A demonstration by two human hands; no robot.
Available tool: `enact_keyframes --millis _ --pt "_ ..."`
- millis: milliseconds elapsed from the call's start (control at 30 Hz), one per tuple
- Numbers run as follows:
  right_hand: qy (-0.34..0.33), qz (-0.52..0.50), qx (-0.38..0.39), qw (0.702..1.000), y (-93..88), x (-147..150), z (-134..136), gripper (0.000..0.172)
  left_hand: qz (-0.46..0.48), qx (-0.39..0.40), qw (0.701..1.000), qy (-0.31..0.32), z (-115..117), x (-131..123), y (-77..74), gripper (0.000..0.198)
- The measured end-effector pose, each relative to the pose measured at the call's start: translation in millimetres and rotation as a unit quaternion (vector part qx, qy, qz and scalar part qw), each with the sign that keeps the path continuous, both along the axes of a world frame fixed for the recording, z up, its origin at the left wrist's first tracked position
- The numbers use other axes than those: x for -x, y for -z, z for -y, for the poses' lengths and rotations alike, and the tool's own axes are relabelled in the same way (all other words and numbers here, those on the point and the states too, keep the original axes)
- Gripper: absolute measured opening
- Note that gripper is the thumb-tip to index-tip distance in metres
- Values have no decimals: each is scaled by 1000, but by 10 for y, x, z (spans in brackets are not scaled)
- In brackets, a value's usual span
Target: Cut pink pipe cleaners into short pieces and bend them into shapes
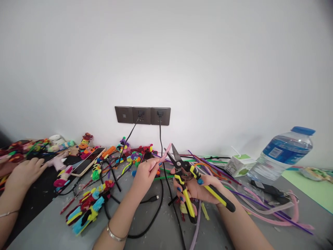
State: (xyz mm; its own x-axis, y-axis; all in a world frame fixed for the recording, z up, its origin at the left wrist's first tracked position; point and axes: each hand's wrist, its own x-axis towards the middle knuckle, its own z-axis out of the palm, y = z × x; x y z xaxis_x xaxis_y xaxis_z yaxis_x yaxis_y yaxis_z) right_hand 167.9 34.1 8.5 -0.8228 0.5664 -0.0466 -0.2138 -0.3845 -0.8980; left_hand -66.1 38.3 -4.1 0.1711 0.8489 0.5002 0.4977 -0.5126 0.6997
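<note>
My left hand (147,175) pinches a pink pipe cleaner (165,153), whose end sticks up from my fingertips. In my right hand (199,189) is a pair of wire cutters (182,167) with yellow and black handles and a spring between them. Their blades point up and left and stand slightly apart, close beside the pink pipe cleaner; I cannot tell whether they touch it. Beneath and right of my right hand lie loose pipe cleaners (255,199) in pink, purple and other colours. Short cut-off scraps (205,211) rest under the cutters.
Pipe-cleaner figures (88,211) and a phone (90,160) lie at left, near another person's hand (24,175). Black cables (161,149) run from wall sockets (142,115) across the table. At right stand a water bottle (283,152) and a drink carton (240,165), beside green paper (307,189).
</note>
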Motion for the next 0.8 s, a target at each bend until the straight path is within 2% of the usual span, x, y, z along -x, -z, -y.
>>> enact_keyframes --millis 133,400,533,800 --pt "59 11 -34 998 -20 0 1 60 -42 -18 999 -24 -9 19 37 29" --pt "46 -56 -30 997 49 -17 37 65 -85 -41 994 -46 -46 70 80 30" --pt "68 -21 -57 996 41 -58 30 64 -81 -36 996 -34 -47 71 75 30" --pt "65 48 -114 990 64 -170 -46 61 -92 -24 995 -44 -55 81 66 31"
